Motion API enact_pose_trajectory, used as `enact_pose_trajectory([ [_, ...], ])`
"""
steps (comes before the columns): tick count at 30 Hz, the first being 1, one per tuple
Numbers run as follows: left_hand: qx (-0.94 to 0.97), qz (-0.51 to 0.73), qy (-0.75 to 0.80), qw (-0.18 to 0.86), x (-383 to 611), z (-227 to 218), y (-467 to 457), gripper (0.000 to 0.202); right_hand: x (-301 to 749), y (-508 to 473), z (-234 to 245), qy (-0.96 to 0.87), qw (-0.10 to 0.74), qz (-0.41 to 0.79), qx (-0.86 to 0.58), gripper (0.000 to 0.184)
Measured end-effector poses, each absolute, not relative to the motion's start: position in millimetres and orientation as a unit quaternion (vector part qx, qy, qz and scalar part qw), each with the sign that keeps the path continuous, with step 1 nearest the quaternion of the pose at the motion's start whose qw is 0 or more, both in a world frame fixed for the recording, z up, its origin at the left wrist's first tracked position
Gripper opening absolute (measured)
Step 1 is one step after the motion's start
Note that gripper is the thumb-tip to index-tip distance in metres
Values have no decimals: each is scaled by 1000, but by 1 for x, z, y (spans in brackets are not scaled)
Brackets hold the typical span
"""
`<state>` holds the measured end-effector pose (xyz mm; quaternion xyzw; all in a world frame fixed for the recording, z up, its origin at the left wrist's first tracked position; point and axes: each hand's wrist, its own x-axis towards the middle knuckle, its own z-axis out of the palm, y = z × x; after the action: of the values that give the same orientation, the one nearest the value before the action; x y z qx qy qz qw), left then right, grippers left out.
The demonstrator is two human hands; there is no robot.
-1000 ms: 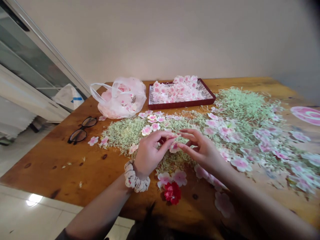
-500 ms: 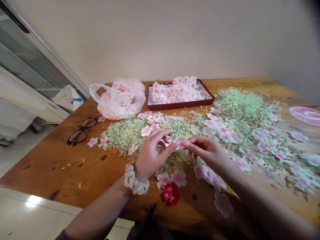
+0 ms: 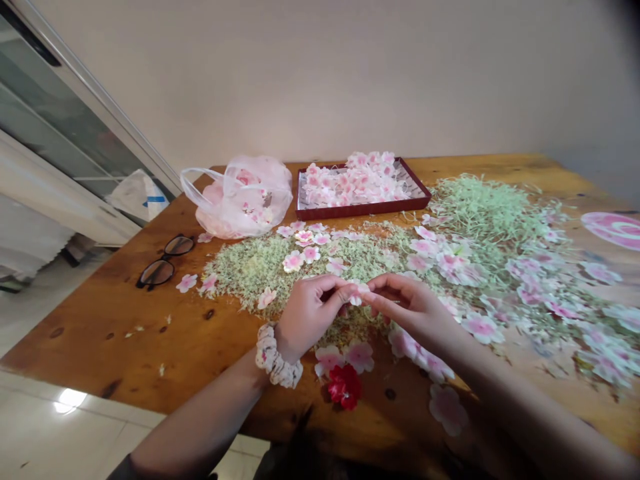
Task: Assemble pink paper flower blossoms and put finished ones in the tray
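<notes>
My left hand (image 3: pixel 313 312), a scrunchie on its wrist, and my right hand (image 3: pixel 407 307) meet fingertip to fingertip over the wooden table (image 3: pixel 100 320). Both pinch one small pink-and-white fabric flower (image 3: pixel 358 291) between them. Under the hands lies a heap of pale green stems (image 3: pixel 260 263) with loose pink flowers on it. Two pink flowers (image 3: pixel 344 357) and a red flower (image 3: pixel 345 387) lie just below my hands near the table's front edge.
A dark red tray (image 3: pixel 363 208) full of pink flowers stands at the back. To its left sits a plastic bag (image 3: pixel 240 197) of flowers. Black glasses (image 3: pixel 165 260) lie at the left. More green stems (image 3: pixel 485 210) and flowers cover the right side.
My left fingers have curled in from spread to a pinch. Both hands have drawn closer together on the flower and dropped slightly toward me.
</notes>
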<state>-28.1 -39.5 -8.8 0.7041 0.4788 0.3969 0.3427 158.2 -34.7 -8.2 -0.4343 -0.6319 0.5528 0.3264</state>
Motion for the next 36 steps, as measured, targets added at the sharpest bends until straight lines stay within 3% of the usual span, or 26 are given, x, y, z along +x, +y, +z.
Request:
enact_pose_trajectory([
  [11, 747, 377, 453, 306, -23, -7, -41, 33, 159, -36, -9, -619, 333, 576, -417, 27],
  [20, 661, 398, 474, 424, -28, -11, -35, 36, 162, -36, -9, -597, 355, 600, -395, 23],
  [25, 648, 428, 489, 398, -33, -13, -31, 29, 167, -33, -8, -553, 380, 612, -418, 20],
  [31, 618, 414, 409, 529, -31, -14, -37, 29, 176, -27, -8, -520, 390, 616, -445, 18],
  [36, 643, 414, 415, 492, -33, -10, -37, 26, 180, -23, -11, -499, 419, 635, -416, 15],
])
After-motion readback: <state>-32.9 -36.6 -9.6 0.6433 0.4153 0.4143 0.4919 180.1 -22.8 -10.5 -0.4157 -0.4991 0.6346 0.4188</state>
